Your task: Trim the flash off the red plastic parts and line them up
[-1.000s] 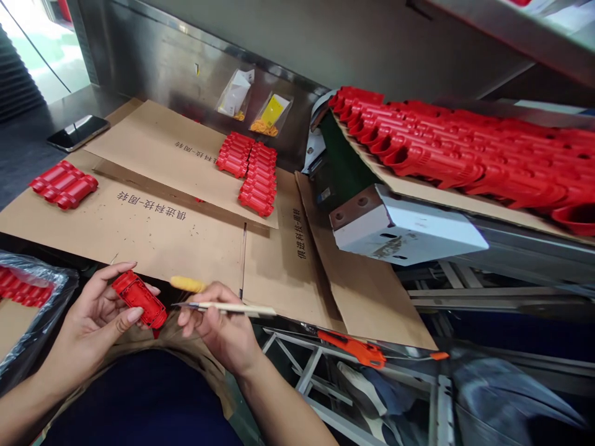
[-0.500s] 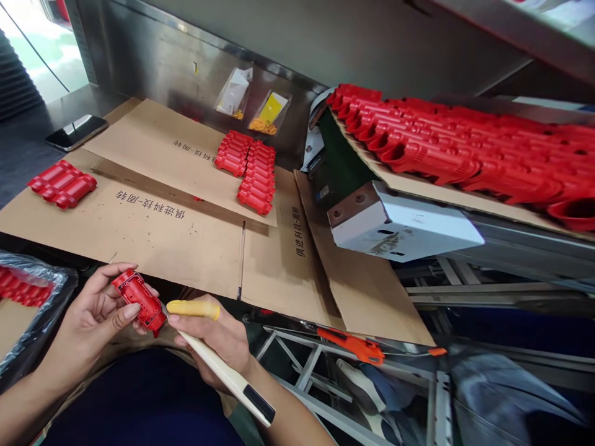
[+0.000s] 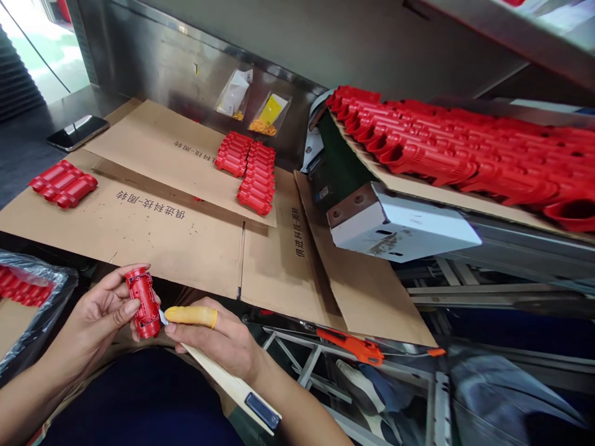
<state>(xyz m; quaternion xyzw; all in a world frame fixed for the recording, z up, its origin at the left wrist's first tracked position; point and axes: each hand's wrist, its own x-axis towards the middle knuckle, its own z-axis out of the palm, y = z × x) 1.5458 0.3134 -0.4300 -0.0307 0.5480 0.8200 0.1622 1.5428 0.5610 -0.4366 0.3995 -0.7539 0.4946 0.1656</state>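
Observation:
My left hand (image 3: 111,303) grips a red plastic cylindrical part (image 3: 143,300) between thumb and fingers, holding it nearly upright in front of the cardboard's front edge. A yellow finger cot covers the index finger of my right hand (image 3: 214,334), which is closed round a knife (image 3: 227,381) with a long cream handle and a dark patch near its end. The short blade (image 3: 162,317) reaches the lower right side of the red part; whether it touches is hard to tell. My other right fingers are partly hidden beneath the handle.
Flat cardboard sheets (image 3: 204,260) cover the bench. Red parts lie at the left (image 3: 64,184) and in two rows (image 3: 255,179) farther back. A phone (image 3: 78,133) lies at the back left. Many red parts fill a raised board (image 3: 446,148) at right. An orange-handled tool (image 3: 351,345) hangs below.
The red part has turned in my left hand from a slant to nearly upright. My right hand and the knife have shifted slightly, the blade now at the part's side.

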